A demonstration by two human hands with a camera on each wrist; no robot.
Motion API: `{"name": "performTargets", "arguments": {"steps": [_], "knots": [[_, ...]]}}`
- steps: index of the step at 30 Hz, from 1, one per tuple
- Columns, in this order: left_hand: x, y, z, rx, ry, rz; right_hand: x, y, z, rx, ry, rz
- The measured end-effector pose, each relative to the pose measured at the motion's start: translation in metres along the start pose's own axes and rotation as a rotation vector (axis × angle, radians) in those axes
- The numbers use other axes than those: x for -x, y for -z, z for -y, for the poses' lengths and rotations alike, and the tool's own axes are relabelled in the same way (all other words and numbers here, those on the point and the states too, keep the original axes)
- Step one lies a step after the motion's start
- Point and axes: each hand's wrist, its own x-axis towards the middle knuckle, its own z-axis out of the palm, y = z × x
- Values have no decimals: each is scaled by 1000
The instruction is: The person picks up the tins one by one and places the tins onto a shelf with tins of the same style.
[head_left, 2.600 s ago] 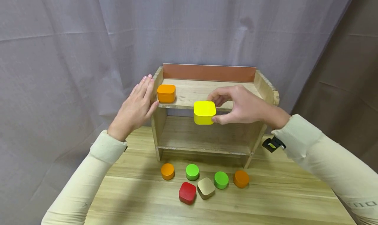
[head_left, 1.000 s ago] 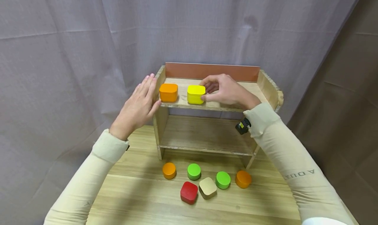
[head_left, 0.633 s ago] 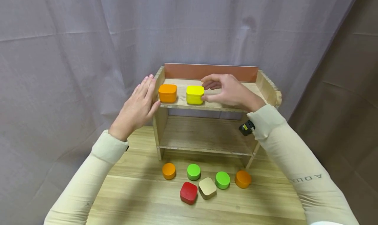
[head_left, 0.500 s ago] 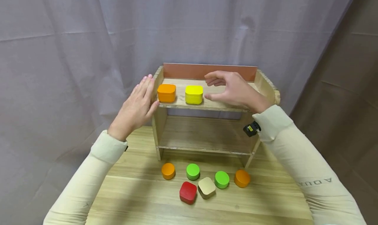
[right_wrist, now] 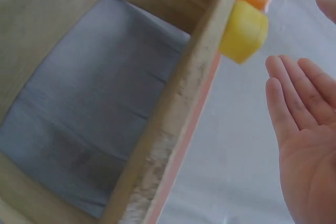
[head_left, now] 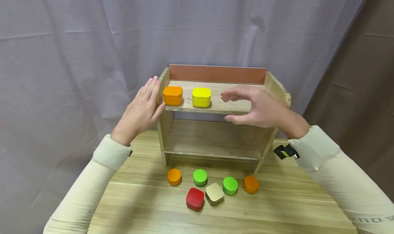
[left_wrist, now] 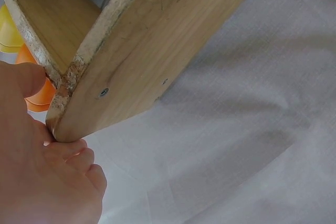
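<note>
My left hand [head_left: 140, 109] rests against the left side panel of a small wooden shelf [head_left: 212, 138], fingers extended along its top edge. In the left wrist view the thumb touches the panel's front corner. My right hand [head_left: 258, 107] is before the shelf's right half, thumb and fingers apart, holding nothing. On the upper board, an orange rounded-square block [head_left: 173, 96] sits at the left end beside my left thumb. A yellow rounded-square block [head_left: 201, 97] stands to its right, apart from both hands.
On the wooden table [head_left: 147, 210], before the shelf, lie two orange discs [head_left: 174, 177], two green discs [head_left: 200, 177], a red block [head_left: 195, 199] and a beige block [head_left: 214, 194]. A grey curtain [head_left: 123, 29] hangs behind; a reddish-brown strip [head_left: 215, 73] backs the upper board.
My right hand has set the yellow block on the upper board beside the orange one, let go, and drawn back to the right and nearer. The left hand has stayed at the side panel.
</note>
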Motion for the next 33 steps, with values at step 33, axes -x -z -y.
{"name": "performTargets", "arguments": {"steps": [33], "knots": [[2,0,3,10,-3,-16,111,-163,-7,-130,-89,601]]}}
